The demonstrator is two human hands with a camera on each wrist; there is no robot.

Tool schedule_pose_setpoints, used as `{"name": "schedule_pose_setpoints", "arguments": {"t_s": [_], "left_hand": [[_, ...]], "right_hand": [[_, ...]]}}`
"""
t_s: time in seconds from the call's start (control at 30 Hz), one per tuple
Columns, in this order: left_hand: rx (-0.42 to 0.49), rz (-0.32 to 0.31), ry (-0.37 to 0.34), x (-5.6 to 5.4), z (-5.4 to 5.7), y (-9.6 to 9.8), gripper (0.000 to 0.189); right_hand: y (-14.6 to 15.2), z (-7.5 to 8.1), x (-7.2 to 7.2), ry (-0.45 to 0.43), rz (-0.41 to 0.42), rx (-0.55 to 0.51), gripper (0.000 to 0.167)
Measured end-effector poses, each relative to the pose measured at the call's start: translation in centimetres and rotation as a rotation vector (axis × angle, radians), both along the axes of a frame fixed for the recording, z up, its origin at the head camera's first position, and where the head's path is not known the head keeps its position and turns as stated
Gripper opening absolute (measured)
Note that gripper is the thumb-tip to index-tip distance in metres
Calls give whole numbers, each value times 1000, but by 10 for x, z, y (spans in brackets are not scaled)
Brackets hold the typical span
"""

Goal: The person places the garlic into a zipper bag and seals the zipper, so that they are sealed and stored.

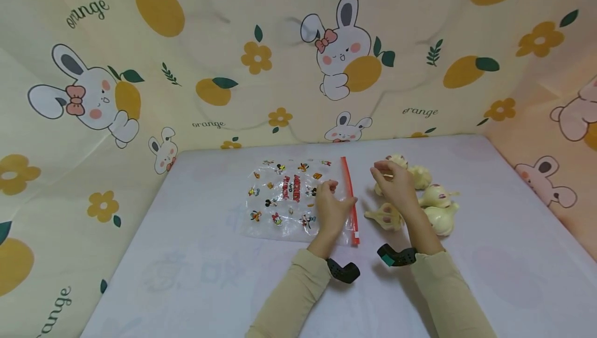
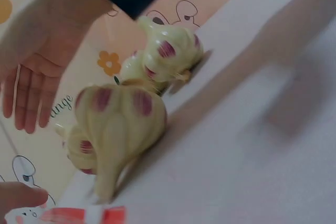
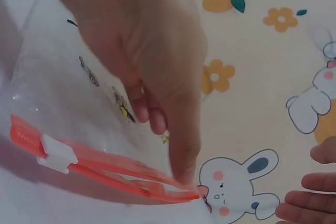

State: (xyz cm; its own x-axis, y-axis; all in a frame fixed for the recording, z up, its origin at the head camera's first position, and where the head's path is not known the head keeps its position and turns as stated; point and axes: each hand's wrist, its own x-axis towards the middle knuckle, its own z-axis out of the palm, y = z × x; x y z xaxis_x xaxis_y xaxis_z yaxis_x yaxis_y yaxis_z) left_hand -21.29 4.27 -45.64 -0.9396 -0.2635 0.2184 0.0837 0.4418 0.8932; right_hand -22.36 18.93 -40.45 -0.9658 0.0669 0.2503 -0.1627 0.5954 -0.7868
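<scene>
Clear plastic bag with cartoon print (image 1: 275, 208) lies flat mid-surface, long axis left-right, mouth to the right; red zip strip (image 1: 350, 193) runs front-to-back, white slider (image 1: 356, 235) at near end. Left hand (image 1: 333, 208) over mouth side, thumb out at strip, fingers loosely bent. Right hand (image 1: 398, 185) relaxed above cream garlic bulbs (image 1: 440, 220), fingers straight. Nearest bulb's stem points at strip, narrow gap between. White surface (image 1: 186, 276) extends left and nearer; rabbit-print cream cloth (image 1: 280, 11) walls back and sides.

Wrist views look dimmer and softer than the head's.
</scene>
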Motion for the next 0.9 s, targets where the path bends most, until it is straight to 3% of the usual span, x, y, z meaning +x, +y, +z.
{"name": "schedule_pose_setpoints", "arguments": {"t_s": [0.4,0.6,0.7,0.9], "left_hand": [[-73,65,-46,1,-2,10,64],[-109,70,-14,0,-2,10,57],[-84,44,-6,-1,-2,8,53],[55,-23,-52,-2,-4,3,37]], "right_hand": [[0,0,0,34,3,-5,36],[0,1,1,24,8,-17,37],[0,2,1,22,12,-21,37],[1,3,2,25,15,-20,37]]}}
